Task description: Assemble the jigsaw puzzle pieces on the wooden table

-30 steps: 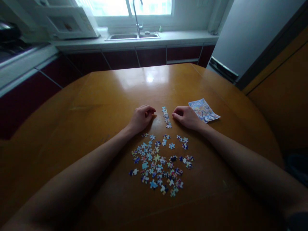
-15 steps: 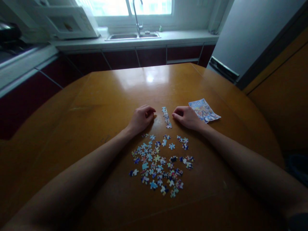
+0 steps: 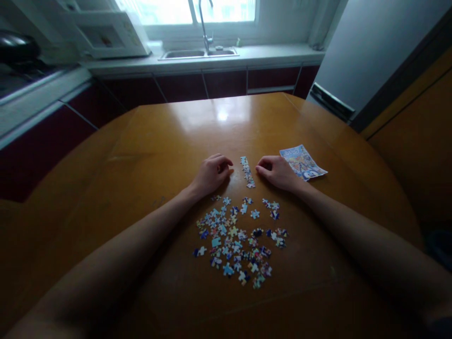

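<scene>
A short strip of joined jigsaw pieces [image 3: 247,172] lies on the wooden table [image 3: 158,141]. My left hand [image 3: 211,173] rests just left of it with fingers curled under, and nothing shows in them. My right hand [image 3: 277,172] rests just right of the strip, its fingers curled too, touching the table. A spread of several loose jigsaw pieces [image 3: 238,240] lies nearer to me, between my forearms. A colourful picture sheet [image 3: 302,162] lies flat right behind my right hand.
Behind the table runs a kitchen counter with a sink and tap [image 3: 199,52] under a window. A white appliance [image 3: 106,35] stands on the counter at the left. A grey fridge [image 3: 360,52] stands at the right, next to a wooden panel [image 3: 416,141].
Both hands stay where they were beside the strip. The view has shifted slightly, so everything sits a little to the right.
</scene>
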